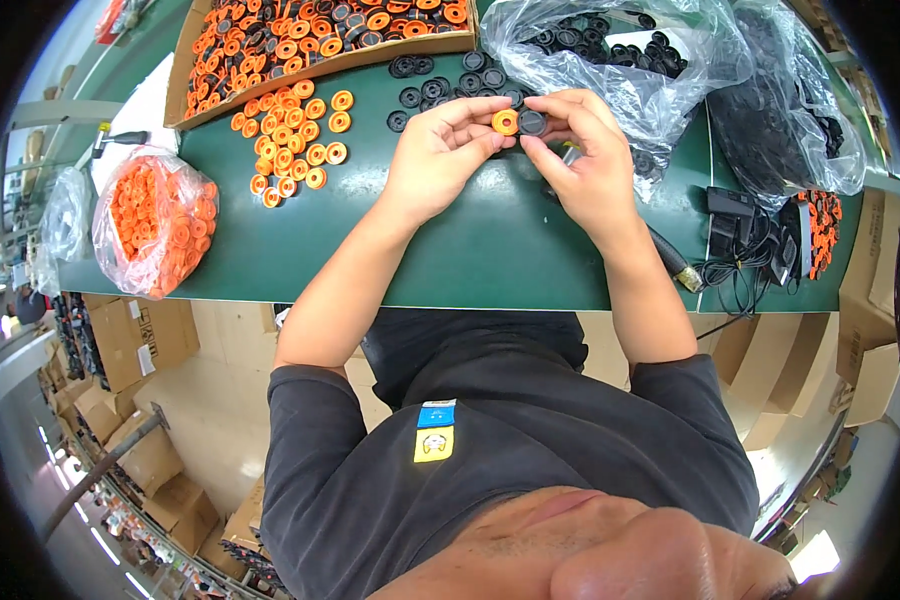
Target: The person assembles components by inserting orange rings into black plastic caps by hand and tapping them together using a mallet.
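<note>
Above the green table (pixel 390 260), my two hands meet near the far middle. Between the fingertips of my left hand (pixel 445 155) is a round orange plastic cap (pixel 505 122). Close beside it, my right hand (pixel 590 150) pinches a round black plastic cap (pixel 532 122). The two caps are side by side, and I cannot tell whether they touch. A dark tool with a metal part lies partly hidden beneath my right hand. Loose black caps (pixel 435 90) lie just beyond my left hand, and loose orange caps (pixel 295 130) are spread to its left.
A cardboard tray (pixel 320 75) full of orange-and-black pieces stands at the far left. Orange parts fill a clear bag (pixel 155 225) at the left edge. Bags of black parts (pixel 620 60) lie far right. A black cable (pixel 740 265) and a dark hose-like handle (pixel 675 258) rest at right.
</note>
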Available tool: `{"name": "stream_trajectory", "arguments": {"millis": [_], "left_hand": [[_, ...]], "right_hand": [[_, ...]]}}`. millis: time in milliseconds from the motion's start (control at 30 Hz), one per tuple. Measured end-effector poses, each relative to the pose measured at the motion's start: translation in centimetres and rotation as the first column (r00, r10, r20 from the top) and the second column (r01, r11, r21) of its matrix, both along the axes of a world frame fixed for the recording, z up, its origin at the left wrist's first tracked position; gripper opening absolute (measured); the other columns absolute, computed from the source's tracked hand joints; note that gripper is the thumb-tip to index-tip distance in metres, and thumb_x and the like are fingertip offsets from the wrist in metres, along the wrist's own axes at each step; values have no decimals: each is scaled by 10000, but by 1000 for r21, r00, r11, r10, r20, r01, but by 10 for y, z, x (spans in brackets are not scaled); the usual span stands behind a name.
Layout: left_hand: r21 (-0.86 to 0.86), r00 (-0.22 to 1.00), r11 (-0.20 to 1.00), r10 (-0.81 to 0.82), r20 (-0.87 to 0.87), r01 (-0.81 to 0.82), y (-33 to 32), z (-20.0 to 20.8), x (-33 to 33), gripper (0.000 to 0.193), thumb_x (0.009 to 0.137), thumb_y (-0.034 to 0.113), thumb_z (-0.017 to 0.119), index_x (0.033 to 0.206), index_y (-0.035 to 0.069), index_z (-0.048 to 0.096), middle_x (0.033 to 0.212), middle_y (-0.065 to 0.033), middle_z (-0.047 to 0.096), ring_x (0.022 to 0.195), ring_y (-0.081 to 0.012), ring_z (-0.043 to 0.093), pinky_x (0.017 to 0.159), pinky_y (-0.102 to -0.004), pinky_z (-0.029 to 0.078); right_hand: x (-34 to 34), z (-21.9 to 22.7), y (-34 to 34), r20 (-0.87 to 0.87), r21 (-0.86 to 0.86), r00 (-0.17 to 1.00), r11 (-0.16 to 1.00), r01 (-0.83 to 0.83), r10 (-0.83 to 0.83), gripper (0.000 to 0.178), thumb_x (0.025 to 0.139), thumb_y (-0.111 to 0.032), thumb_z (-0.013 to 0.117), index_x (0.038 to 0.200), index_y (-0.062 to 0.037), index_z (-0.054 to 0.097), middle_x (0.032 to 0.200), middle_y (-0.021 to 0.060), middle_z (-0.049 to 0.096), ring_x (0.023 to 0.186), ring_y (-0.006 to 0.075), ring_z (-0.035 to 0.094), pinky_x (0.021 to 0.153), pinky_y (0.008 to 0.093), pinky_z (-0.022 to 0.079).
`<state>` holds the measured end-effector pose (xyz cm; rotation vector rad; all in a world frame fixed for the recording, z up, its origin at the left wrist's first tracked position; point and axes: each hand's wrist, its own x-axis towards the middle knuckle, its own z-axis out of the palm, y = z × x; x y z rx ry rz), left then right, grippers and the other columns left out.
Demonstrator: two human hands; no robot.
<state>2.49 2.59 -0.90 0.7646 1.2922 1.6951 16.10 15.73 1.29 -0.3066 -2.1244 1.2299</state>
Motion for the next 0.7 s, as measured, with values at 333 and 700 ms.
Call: {"name": "stream_trajectory", "arguments": {"millis": [333, 700], "left_hand": [[-1, 999, 1000, 10, -52, -10, -1, -1, 6, 370, 924, -46, 609, 1294, -41, 596, 1040, -55, 677, 928, -94, 640, 857, -231, 524], [-10, 992, 1000, 7, -129, -8, -5, 0, 8, 373, 921, -55, 587, 1293, -33, 604, 989, -17, 638, 891, -77, 608, 820, -227, 510]], "right_hand": [[-1, 2, 1, 18, 123, 999, 992, -29, 27, 329, 748, -4, 776, 1066, -15, 690, 999, 99, 645, 831, 204, 658, 731, 298, 551], [0, 4, -2, 45, 227, 998, 973, -42, 33, 331, 754, -17, 776, 1074, -26, 689, 996, 104, 650, 859, 234, 666, 743, 316, 556]]}}
